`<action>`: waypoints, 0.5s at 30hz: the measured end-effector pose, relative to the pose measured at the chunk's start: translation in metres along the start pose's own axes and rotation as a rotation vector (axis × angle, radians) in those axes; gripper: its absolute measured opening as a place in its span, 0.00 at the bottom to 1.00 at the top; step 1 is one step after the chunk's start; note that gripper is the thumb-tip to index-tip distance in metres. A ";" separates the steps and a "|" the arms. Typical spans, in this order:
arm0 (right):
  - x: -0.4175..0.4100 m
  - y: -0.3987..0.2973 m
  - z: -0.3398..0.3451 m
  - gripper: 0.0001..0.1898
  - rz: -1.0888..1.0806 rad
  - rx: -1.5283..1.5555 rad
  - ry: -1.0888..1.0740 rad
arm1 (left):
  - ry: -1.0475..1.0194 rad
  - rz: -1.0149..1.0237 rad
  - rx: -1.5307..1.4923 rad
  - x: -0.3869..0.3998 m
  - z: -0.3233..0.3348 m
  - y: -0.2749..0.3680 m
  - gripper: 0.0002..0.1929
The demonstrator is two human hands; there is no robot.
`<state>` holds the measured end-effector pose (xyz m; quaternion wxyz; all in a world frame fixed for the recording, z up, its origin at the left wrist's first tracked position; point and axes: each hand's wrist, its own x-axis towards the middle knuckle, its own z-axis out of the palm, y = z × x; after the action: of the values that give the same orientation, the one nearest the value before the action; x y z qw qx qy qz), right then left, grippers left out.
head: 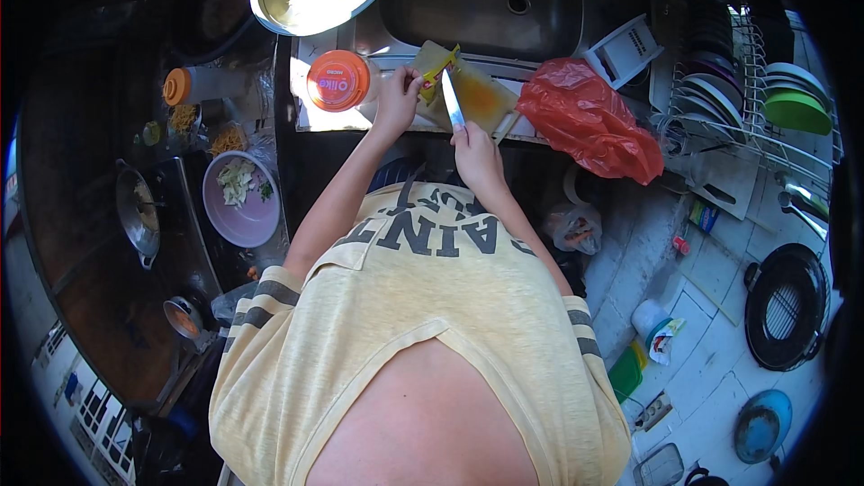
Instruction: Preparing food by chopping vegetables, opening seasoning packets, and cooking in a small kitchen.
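My left hand (399, 94) pinches the edge of a yellow plastic packet (430, 85) above the cutting board. In my right hand (478, 156) is a kitchen knife (451, 98), its blade pointing away from me and its tip beside the packet. The pale cutting board (503, 115) carries an orange stain and lies on the counter at the sink's near edge. Just left of my left hand stands a clear plastic jar with an orange lid (337, 81). A crumpled red plastic bag (584, 118) sits to the right of the board.
Behind the jar, a large bowl (268, 5) holds yellow shreds next to the steel sink (432, 20). A pink basin (260, 233) with chopped cabbage and a wok (129, 206) are at left. On the right are a white basket (624, 50) and a wire dish rack (776, 148).
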<state>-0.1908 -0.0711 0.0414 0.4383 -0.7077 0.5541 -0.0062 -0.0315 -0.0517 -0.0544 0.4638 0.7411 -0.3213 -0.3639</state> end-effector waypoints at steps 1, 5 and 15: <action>-0.002 0.016 0.011 0.18 0.016 0.068 -0.068 | -0.019 -0.049 -0.064 0.001 0.000 0.006 0.05; 0.009 0.027 0.027 0.18 0.151 0.517 -0.354 | -0.002 -0.095 -0.132 0.000 -0.001 0.012 0.05; 0.033 0.026 0.016 0.15 0.361 1.098 -0.839 | 0.139 0.030 -0.053 0.014 0.004 -0.029 0.06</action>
<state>-0.1910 -0.0873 -0.0002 0.9018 -0.2248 0.3639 0.0612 -0.0236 -0.0552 -0.0856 0.5100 0.7470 -0.2896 -0.3130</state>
